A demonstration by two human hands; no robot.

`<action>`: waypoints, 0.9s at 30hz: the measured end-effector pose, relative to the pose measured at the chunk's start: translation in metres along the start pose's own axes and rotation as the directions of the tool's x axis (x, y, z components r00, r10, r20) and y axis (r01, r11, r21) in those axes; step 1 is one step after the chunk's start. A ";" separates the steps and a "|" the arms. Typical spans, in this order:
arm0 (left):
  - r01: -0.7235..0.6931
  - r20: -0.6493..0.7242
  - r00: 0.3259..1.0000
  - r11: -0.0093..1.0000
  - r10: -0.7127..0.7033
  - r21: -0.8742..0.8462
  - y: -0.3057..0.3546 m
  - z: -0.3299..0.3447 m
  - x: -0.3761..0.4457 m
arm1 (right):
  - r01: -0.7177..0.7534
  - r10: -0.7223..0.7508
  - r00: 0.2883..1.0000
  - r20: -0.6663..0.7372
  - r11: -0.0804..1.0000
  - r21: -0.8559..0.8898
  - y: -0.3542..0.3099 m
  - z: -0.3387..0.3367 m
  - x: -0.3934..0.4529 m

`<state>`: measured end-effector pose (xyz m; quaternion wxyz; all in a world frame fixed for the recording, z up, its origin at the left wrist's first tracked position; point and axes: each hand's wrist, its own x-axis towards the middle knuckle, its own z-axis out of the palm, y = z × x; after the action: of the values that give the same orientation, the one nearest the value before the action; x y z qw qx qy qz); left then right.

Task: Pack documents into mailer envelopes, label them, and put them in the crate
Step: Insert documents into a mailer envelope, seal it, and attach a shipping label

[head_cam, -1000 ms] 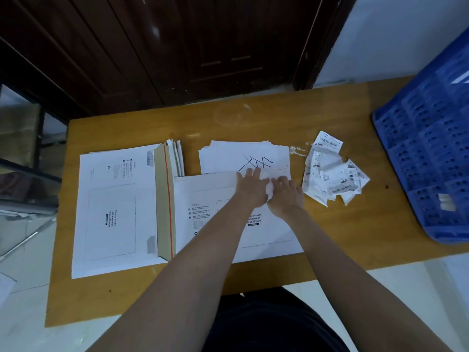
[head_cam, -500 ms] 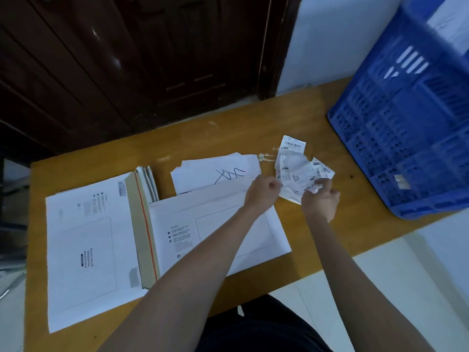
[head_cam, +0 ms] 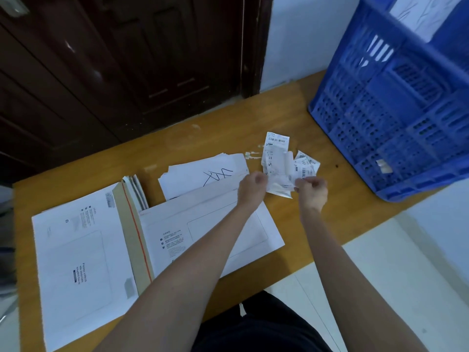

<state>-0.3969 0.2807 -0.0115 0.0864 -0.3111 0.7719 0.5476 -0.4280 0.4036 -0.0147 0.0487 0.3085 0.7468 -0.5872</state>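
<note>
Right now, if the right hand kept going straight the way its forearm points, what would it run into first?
The right hand points up the table into the pile of barcode labels, which its fingers already pinch. Beyond them lies bare table, then the wall; the blue crate probably sits off to the side.

Pretty dim room, light's kinda bluish and flat. There's a wooden table [head_cam: 317, 118] with an orange-ish top shoved up against a dark brown paneled door [head_cam: 127, 59] and its frame, with a plain white wall [head_cam: 299, 41] to the right of that. Floor [head_cam: 393, 275] is pale glossy tile, showing below the table's near edge.
</note>
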 end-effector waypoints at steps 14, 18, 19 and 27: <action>0.265 0.017 0.957 0.851 -0.289 -0.454 -0.019 -0.047 -0.012 | 0.513 -0.347 0.844 0.409 0.746 -0.424 0.005 0.024 -0.026; 0.236 -0.010 0.963 0.864 -0.268 -0.446 -0.024 -0.049 -0.012 | 0.673 -0.466 0.740 0.485 0.519 -0.528 0.003 0.027 -0.034; 0.236 -0.009 0.964 0.865 -0.267 -0.443 -0.024 -0.049 -0.012 | 0.681 -0.456 0.731 0.508 0.545 -0.490 0.001 0.029 -0.037; 0.139 -0.021 0.987 0.900 -0.162 -0.414 -0.024 -0.044 -0.015 | 0.558 -0.283 0.767 0.576 0.739 -0.378 -0.004 0.041 -0.046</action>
<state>-0.3622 0.2419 -0.0070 0.0398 -0.3960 0.6154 0.6803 -0.4050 0.3477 -0.0043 0.1773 -0.0571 0.8928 -0.4102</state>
